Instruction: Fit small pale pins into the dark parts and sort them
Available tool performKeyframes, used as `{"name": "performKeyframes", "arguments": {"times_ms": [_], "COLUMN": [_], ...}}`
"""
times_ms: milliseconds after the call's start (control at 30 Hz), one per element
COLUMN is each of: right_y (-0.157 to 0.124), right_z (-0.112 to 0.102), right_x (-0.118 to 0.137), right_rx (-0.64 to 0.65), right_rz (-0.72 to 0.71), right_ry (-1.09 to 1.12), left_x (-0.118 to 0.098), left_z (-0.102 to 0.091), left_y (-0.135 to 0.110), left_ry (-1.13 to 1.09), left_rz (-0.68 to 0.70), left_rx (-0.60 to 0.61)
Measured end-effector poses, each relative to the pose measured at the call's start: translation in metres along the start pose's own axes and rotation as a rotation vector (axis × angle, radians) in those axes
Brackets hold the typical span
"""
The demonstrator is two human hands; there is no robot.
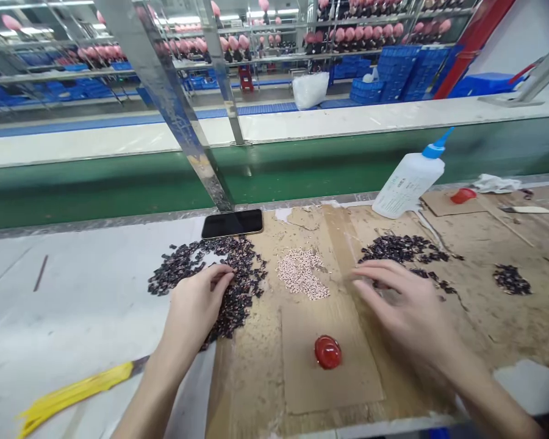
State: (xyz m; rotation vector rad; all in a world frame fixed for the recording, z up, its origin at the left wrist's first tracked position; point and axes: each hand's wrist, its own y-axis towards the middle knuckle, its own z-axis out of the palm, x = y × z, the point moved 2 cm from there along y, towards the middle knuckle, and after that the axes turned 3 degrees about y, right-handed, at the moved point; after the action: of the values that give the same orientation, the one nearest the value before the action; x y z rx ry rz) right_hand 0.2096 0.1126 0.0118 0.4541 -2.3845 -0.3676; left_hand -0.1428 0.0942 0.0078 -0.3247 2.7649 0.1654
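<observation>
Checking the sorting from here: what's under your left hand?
The left hand is in a heap of small dark pieces, which spreads across the white bench and the cardboard. Whatever lies directly beneath the palm is covered and can't be seen.

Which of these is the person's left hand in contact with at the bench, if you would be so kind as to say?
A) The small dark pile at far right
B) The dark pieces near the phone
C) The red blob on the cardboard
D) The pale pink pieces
B: the left hand has its fingers in the heap of dark pieces just below the phone.
</observation>
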Motion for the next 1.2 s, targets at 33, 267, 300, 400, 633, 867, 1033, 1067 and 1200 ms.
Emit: {"name": "performKeyframes", "arguments": {"times_ms": [33, 267, 300, 400, 633, 867, 1033, 1067, 1200], "right_y": [0.010, 0.047, 0.047, 0.047, 0.048, 0.050, 0.051, 0.051, 0.045], "right_z": [0.015, 0.070, 0.073, 0.080, 0.080, 0.071, 0.066, 0.064, 0.052], "right_x": [0.013, 0.044, 0.043, 0.038, 0.035, 0.033, 0.034, 0.034, 0.033], "right_rx": [0.180, 0.423, 0.429, 0.427, 0.381, 0.295, 0.250, 0.241, 0.218], "right_rz": [-0.081, -0.246, -0.252, -0.254, -0.247, -0.148, -0.021, 0.013, 0.163], "right_ry": [-0.024, -0.089, -0.098, -0.113, -0.070, 0.072, 0.215, 0.247, 0.398], "left_x": [0.000, 0.005, 0.007, 0.007, -0.011, -0.015, -0.016, -0.018, -0.029], "left_z": [0.000, 0.004, 0.003, -0.003, 0.000, -0.002, -0.008, -0.008, -0.003], "left_y": [-0.001, -0.006, -0.006, -0.007, -0.003, 0.001, -0.013, -0.018, -0.041], "left_ry": [-0.020, -0.105, -0.105, -0.080, -0.014, -0.245, -0.636, -0.722, -0.989], "left_rz": [0.002, 0.031, 0.031, 0.044, 0.120, 0.052, -0.109, -0.140, -0.236], "left_rx": [0.000, -0.010, -0.019, -0.030, 0.060, 0.038, 0.022, 0.024, 0.015]}}
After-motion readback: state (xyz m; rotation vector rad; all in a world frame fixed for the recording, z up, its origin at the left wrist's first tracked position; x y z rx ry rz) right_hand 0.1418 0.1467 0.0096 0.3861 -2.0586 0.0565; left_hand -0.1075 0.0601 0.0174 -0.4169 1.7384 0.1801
